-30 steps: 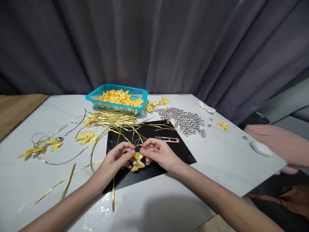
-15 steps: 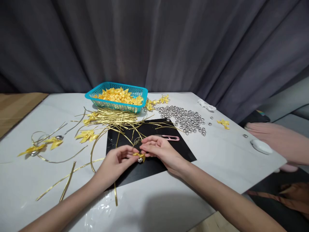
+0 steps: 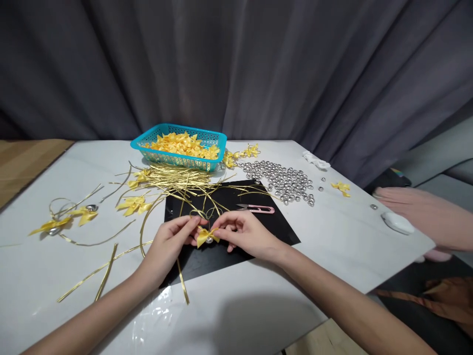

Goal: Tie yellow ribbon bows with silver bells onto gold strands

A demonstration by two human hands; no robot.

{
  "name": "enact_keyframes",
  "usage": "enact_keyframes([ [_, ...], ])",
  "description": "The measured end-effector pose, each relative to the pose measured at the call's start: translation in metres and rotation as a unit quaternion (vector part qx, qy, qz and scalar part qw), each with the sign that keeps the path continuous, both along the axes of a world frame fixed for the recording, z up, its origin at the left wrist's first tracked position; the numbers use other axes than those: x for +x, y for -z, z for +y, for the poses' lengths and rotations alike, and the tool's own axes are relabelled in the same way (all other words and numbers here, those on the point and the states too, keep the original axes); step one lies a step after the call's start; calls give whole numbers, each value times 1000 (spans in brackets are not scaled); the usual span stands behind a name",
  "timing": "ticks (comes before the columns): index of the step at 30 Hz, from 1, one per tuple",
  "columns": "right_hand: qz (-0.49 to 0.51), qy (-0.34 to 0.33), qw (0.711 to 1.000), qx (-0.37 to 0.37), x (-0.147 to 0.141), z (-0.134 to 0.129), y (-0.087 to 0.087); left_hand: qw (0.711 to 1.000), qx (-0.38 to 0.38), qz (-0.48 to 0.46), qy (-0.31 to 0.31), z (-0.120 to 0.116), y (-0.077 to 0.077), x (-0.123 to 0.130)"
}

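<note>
Over the black mat (image 3: 192, 266), a yellow ribbon bow (image 3: 204, 238) with a round silver bead (image 3: 210, 240) at its centre is held between my two hands. My left hand (image 3: 177, 236) is closed at the bow's upper left, thumb and forefinger pinched by its thin gold cord, other fingers partly hidden behind it. The fingertips of my right hand (image 3: 246, 232) pinch the bow's right side. Thin gold loops stand up just above the fingertips. Pink thread snips (image 3: 260, 209) lie on the mat beyond my right hand.
A blue basket (image 3: 177, 159) full of yellow bows stands at the back, with gold ties (image 3: 177, 176) before it. Silver beads (image 3: 284, 182) spread to the right. Beaded bows (image 3: 55, 226) lie at left. A white dish-like object (image 3: 398, 223) sits near the right edge.
The bow has turned to face up more, so its yellow loops show wider. My left thumb and forefinger have risen above it. My right hand has shifted slightly, uncovering the snips' blades.
</note>
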State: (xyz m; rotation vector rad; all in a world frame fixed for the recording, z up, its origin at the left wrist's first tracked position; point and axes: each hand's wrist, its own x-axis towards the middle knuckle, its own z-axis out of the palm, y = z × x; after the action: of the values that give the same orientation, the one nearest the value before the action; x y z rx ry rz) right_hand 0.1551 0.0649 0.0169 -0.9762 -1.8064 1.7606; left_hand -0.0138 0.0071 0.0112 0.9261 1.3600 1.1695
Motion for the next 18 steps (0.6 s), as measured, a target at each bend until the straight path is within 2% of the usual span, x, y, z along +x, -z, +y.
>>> enact_keyframes([
  [2, -22, -25, 999, 17, 0, -1, -1, 1000, 4, 12, 8, 0, -1, 0],
  [5, -31, -46, 998, 4, -1, -4, -1, 999, 9, 31, 31, -1, -1, -1],
  [12, 14, 43, 998, -43, -3, -3, -2, 999, 6, -26, 17, 0, 2, 0],
  [18, -2, 44, 999, 6, -6, -5, 0, 997, 0, -13, 71, -1, 4, 3],
])
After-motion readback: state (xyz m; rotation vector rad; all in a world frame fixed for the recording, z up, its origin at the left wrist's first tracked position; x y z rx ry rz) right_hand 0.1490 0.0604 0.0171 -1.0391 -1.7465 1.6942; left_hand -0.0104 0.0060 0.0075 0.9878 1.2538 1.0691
